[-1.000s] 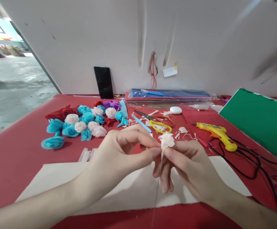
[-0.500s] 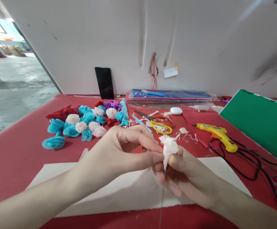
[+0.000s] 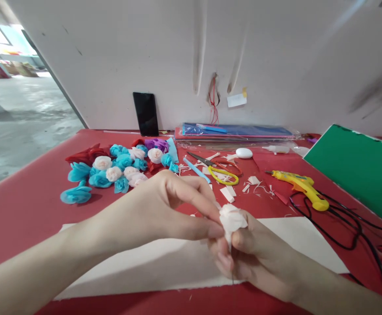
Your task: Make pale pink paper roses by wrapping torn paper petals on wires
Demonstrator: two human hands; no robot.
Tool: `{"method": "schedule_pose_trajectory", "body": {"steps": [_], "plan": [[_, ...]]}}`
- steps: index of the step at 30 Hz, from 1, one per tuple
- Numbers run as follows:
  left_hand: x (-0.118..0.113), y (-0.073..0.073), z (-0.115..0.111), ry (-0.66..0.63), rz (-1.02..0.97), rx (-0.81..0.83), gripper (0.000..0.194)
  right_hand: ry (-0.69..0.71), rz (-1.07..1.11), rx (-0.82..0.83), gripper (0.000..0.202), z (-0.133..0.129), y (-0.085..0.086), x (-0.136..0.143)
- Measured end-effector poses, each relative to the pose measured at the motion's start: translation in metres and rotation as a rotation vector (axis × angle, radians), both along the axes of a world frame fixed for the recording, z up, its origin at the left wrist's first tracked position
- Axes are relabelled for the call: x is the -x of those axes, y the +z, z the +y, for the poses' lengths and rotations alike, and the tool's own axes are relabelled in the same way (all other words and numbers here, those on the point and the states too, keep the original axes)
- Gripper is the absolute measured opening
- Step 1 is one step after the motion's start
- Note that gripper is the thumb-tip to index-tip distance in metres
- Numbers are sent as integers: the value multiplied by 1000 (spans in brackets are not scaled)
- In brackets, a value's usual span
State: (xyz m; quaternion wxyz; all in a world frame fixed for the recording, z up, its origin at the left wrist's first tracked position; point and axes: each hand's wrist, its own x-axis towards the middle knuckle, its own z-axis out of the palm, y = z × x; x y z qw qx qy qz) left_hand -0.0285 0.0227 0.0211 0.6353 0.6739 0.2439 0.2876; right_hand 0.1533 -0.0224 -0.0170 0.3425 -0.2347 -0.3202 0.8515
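1. Pinching at the left side of the pale paper flower point(image 3: 232, 221), the left hand point(image 3: 174, 210) has its thumb and forefinger drawn together on its edge.
2. The right hand point(image 3: 263, 251) is closed around the flower's base, its thumb pressed at the right side and its other fingers curled below. A thin stem point(image 3: 232, 278) shows beneath them.
3. The flower is upright between the two hands, above a cream sheet point(image 3: 138, 267) that lies on the near part of the red tabletop point(image 3: 30, 188).
4. At the left lies a cluster of paper roses point(image 3: 123, 162) in blue, pale pink, red and purple.
5. Beyond the hands, scissors point(image 3: 201, 159) with yellow and orange handles lie among paper scraps point(image 3: 228, 194), just right of a blue pen point(image 3: 196, 170).
6. At the right, a yellow glue gun point(image 3: 301, 186) lies near a green board point(image 3: 348, 166).
7. At the far edge, a black phone point(image 3: 146, 114) leans on the wall point(image 3: 112, 57).
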Motion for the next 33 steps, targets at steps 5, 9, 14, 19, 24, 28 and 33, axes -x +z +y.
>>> {"method": "schedule_pose_trajectory", "body": {"steps": [5, 9, 14, 19, 24, 28, 33], "plan": [[-4, -1, -1, 21, -11, 38, 30, -36, 21, 24, 27, -1, -2, 2], [-6, -4, -2, 47, -26, 75, 29, -75, 29, 12, 24, 0, -3, 2], [-8, -5, -3, 62, -24, 99, 25, -129, -19, -36, 19, 2, 0, 1], [-11, -8, -5, 68, -89, 150, 22, -281, -165, -275, 16, 3, 11, -2], [-14, -16, -9, 112, -184, 117, 15, -654, -425, -945, 22, -1, 22, -9], [-11, -19, -11, 96, -202, 22, 16, -632, -512, -1325, 38, -5, 26, -17], [-7, -17, -13, 71, -152, -159, 21, -569, -480, -1374, 37, -4, 28, -18]]}}
